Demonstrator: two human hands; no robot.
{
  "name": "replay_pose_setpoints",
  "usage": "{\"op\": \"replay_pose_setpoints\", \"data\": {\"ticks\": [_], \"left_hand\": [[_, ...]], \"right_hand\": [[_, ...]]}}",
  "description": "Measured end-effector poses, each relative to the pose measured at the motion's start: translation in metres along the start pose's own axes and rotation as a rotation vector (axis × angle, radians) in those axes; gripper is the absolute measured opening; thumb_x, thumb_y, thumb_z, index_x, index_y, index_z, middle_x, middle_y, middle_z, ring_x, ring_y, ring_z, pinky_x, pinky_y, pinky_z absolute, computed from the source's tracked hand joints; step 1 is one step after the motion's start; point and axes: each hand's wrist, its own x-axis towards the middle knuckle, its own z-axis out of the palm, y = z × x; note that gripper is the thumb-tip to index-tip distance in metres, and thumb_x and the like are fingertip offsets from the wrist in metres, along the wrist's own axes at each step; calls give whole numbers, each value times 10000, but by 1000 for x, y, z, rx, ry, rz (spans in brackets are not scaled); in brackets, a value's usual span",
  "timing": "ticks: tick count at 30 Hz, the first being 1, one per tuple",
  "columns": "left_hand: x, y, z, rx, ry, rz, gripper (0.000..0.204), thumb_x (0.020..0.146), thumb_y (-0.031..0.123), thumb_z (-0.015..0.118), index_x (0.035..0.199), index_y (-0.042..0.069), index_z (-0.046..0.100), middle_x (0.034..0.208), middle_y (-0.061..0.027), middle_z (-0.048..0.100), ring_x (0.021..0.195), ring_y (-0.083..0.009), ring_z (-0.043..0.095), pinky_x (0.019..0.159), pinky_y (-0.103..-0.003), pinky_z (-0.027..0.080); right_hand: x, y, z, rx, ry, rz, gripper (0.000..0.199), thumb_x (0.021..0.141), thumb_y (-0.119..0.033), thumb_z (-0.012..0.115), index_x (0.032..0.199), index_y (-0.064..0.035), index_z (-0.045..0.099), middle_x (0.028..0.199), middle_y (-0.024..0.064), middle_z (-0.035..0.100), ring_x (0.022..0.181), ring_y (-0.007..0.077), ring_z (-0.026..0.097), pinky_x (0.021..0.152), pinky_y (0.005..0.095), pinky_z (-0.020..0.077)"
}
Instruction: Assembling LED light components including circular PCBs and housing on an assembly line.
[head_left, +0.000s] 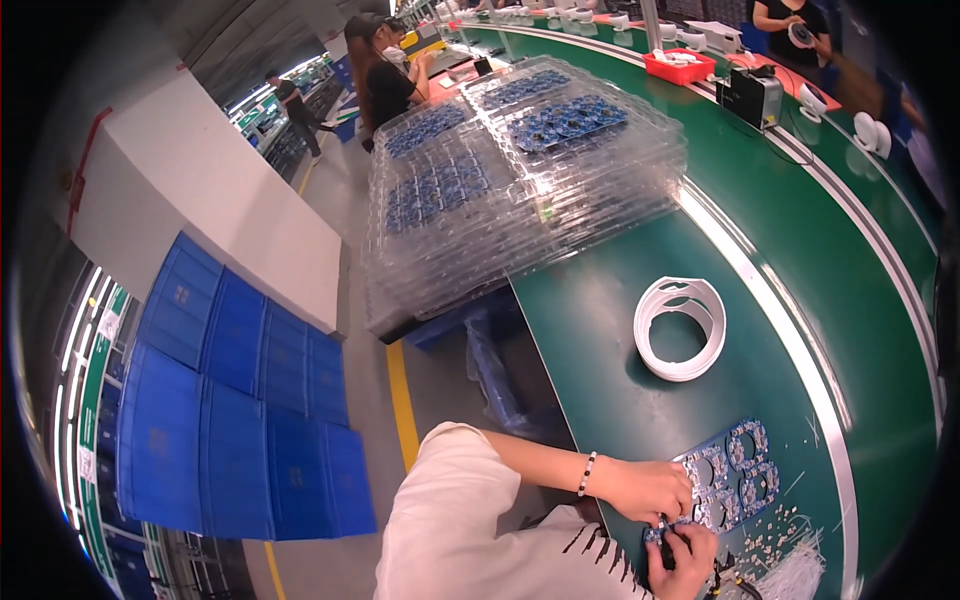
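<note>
bare green bench (600, 330), white ring (681, 328), tray stacks (520, 190) behind

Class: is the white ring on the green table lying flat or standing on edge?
Flat. The white ring rests on the green table, its round opening facing up.

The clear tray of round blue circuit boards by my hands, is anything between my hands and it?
Nothing visible. The left hand already rests on the clear tray, and the right hand touches its near edge, pinching a small dark part.
</note>
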Motion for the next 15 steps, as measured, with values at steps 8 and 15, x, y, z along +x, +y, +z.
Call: {"op": "replay_pose_setpoints", "data": {"ticks": [8, 15], "left_hand": [[-2, -1, 7, 55, 65, 40, 108, 670, 122, 631, 730, 32, 639, 946, -85, 598, 970, -248, 526, 915, -407, 358], [-2, 8, 13, 162, 43, -39, 112, 709, 78, 588, 782, -7, 588, 966, -113, 528, 951, -262, 522, 962, -421, 333]], "right_hand": [[0, 1, 6, -37, 10, -17, 176, 671, -47, 713, 828, -16, 641, 917, 118, 604, 850, 307, 564, 763, 389, 454], [-4, 3, 7, -8, 23, 17, 120, 705, -16, 673, 814, -7, 625, 911, 131, 599, 856, 313, 562, 779, 397, 449]]}}
